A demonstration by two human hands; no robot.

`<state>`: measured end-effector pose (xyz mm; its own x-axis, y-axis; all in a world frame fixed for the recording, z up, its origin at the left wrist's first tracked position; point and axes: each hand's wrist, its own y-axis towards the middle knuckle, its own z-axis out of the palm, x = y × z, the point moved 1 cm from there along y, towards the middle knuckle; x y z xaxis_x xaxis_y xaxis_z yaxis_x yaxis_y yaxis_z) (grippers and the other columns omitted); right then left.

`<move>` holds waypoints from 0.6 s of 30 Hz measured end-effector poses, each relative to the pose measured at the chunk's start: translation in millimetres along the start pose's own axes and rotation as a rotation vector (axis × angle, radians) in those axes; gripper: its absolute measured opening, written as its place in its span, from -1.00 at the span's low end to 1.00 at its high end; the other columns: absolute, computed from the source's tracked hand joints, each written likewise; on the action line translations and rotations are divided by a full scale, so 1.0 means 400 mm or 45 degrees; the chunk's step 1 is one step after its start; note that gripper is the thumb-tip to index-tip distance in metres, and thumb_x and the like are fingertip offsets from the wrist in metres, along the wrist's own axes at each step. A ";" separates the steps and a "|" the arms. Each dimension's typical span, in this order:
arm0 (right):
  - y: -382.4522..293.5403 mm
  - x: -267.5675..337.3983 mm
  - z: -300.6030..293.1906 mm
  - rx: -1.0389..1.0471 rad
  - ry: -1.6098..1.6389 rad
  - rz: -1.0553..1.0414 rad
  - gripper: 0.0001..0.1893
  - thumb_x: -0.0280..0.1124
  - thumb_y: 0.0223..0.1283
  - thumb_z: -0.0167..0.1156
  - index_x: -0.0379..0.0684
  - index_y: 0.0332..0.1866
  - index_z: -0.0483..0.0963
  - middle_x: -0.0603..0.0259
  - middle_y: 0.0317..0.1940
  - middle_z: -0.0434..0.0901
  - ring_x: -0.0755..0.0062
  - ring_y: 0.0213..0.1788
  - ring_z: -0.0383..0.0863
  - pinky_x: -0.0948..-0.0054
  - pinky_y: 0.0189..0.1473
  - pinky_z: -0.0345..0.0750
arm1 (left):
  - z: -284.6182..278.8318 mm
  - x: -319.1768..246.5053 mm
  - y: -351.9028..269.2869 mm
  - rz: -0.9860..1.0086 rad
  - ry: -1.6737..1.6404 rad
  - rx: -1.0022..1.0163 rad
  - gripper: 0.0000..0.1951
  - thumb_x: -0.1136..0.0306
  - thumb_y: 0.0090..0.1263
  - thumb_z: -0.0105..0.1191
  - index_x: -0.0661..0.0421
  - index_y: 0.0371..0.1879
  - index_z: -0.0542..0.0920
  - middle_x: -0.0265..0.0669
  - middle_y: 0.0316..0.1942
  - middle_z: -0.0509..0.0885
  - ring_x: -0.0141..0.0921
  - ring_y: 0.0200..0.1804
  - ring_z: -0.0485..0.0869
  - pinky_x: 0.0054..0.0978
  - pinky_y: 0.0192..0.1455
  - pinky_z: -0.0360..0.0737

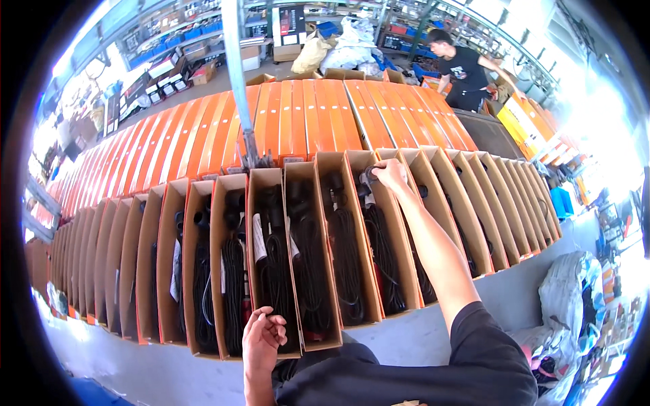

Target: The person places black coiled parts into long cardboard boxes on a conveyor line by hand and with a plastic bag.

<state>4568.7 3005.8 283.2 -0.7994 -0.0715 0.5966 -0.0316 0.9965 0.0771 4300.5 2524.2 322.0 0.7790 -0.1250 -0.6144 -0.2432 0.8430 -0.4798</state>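
Note:
A long row of upright open cardboard boxes (329, 254) stands before me, with coiled black cables (347, 259) and black plastic fittings inside. My right hand (390, 174) reaches to the far end of one box, its fingers closed on a dark round fitting (371, 174). Below that hand, a black cable coil (381, 238) lies in the same box. At the near end of the row, my left hand (264, 327) is raised with curled fingers beside a box holding a cable and a white paper slip (259, 237); nothing shows in its grasp.
Closed orange boxes (284, 119) form a long row behind the open ones. A metal post (236, 76) rises between the rows. Another person (459, 71) stands at the far right. Sacks (350, 43) and loaded shelves fill the background; a large plastic bag (569, 304) sits at right.

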 end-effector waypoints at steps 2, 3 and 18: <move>0.013 -0.010 -0.007 0.035 0.058 0.057 -0.73 -0.19 0.02 0.41 -0.03 -0.18 0.80 0.16 -0.34 0.80 0.25 -0.19 0.81 0.29 0.01 0.65 | -0.009 0.003 -0.005 -0.007 -0.007 -0.030 -0.79 0.31 0.64 -0.14 0.13 0.04 0.52 -0.16 -0.28 0.69 -0.43 -0.40 0.60 -0.47 -0.40 0.50; 0.016 -0.013 -0.015 0.046 0.101 0.055 -0.73 -0.18 0.01 0.42 -0.02 -0.19 0.80 0.16 -0.36 0.80 0.25 -0.21 0.81 0.30 0.00 0.66 | -0.010 0.004 -0.008 -0.009 0.003 -0.041 -0.79 0.31 0.64 -0.14 0.12 0.04 0.52 -0.16 -0.28 0.69 -0.42 -0.40 0.61 -0.46 -0.40 0.50; 0.049 -0.196 -0.187 -0.179 -0.064 0.372 -0.78 -0.07 -0.04 0.56 0.12 -0.31 0.82 0.27 -0.38 0.80 0.35 -0.29 0.80 0.31 -0.15 0.70 | 0.010 -0.002 0.001 -0.104 0.196 -0.014 -0.75 0.21 0.66 -0.15 0.07 0.03 0.55 -0.20 -0.26 0.68 -0.37 -0.38 0.60 -0.42 -0.41 0.50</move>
<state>4675.7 3027.8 297.7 -0.7913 0.2223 0.5695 0.2838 0.9587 0.0200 4301.9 2526.8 324.6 0.6990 -0.2723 -0.6612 -0.1894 0.8212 -0.5384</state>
